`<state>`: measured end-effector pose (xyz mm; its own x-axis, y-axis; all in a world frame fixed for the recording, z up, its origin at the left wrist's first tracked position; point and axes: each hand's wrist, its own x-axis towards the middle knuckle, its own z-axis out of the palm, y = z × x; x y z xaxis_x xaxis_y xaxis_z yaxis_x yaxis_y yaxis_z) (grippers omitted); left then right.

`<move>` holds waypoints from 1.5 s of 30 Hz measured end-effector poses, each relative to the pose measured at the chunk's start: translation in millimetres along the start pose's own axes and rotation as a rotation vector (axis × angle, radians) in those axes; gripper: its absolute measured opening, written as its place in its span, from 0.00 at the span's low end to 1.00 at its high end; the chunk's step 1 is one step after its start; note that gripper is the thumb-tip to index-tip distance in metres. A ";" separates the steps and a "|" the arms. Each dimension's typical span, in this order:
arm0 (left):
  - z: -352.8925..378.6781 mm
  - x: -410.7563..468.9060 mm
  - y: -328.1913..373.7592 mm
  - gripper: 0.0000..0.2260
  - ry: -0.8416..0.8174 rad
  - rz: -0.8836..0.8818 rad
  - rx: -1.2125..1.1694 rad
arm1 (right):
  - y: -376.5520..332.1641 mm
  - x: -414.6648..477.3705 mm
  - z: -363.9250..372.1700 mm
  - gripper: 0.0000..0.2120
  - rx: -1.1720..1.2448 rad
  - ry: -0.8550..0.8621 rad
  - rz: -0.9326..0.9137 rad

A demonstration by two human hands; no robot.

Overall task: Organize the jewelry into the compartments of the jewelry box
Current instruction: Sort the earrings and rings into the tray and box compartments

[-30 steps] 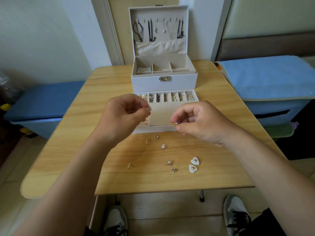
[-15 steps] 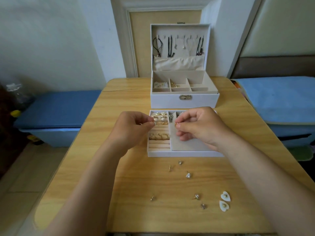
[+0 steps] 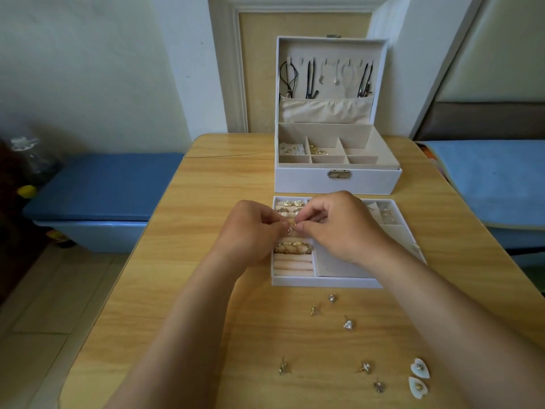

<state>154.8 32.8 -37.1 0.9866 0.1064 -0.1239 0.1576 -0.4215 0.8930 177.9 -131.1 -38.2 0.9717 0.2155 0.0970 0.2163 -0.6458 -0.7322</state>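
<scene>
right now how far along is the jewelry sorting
Done: necklaces hang in the box lid, and rings sit in the rolls of the tray. In hand: the left hand and right hand pinch a small gold piece above the tray. Left: six loose studs and two heart earrings lie on the table.

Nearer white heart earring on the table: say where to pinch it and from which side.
Pinch the nearer heart earring across its left and right rims, fingers coming down from above. It lies flat, face up, so only its thin edge offers purchase; the second heart sits close beyond it, so a far-to-near pinch would likely bump that one.
</scene>
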 end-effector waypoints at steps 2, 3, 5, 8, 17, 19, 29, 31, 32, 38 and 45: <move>1.0 0.1 -0.4 0.05 0.015 -0.009 -0.007 | -0.9 -1.4 1.0 0.02 -0.035 0.007 -0.028; 1.2 0.0 -0.6 0.05 0.022 -0.009 -0.011 | -0.8 -2.1 1.3 0.02 -0.054 0.011 -0.043; 0.9 -0.3 -1.4 0.04 0.032 -0.014 -0.010 | 0.4 -4.0 1.4 0.02 -0.086 0.019 -0.062; 0.4 0.4 -2.6 0.05 0.045 -0.025 -0.015 | 3.6 -5.0 1.5 0.02 -0.105 0.024 -0.076; -5.2 1.3 -0.1 0.06 0.042 -0.033 -0.088 | 9.8 -5.9 7.0 0.03 -0.163 0.064 -0.138; -6.5 1.6 0.4 0.05 0.058 -0.030 -0.072 | 8.6 -5.2 7.8 0.02 -0.167 0.073 -0.142; -9.1 -0.2 5.2 0.03 0.072 0.004 -0.073 | 9.4 -5.2 3.9 0.05 -0.075 0.070 -0.145; -10.0 -0.5 5.9 0.03 0.065 0.009 -0.075 | 9.4 -5.0 1.6 0.07 -0.039 0.063 -0.144; -10.3 -0.6 6.1 0.03 0.064 0.012 -0.074 | 9.0 -4.7 1.6 0.07 -0.056 0.045 -0.148; -11.8 -1.3 3.3 0.03 0.060 0.019 -0.035 | 6.7 -0.7 4.3 0.05 -0.177 -0.005 -0.158; -10.9 -2.5 3.7 0.06 0.074 0.042 0.089 | 13.0 -2.2 3.8 0.07 0.025 0.068 -0.145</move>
<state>152.4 40.8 -28.8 0.9870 0.1516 -0.0526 0.1231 -0.5047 0.8545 178.3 -137.2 -50.5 0.9348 0.2542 0.2480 0.3532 -0.5926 -0.7240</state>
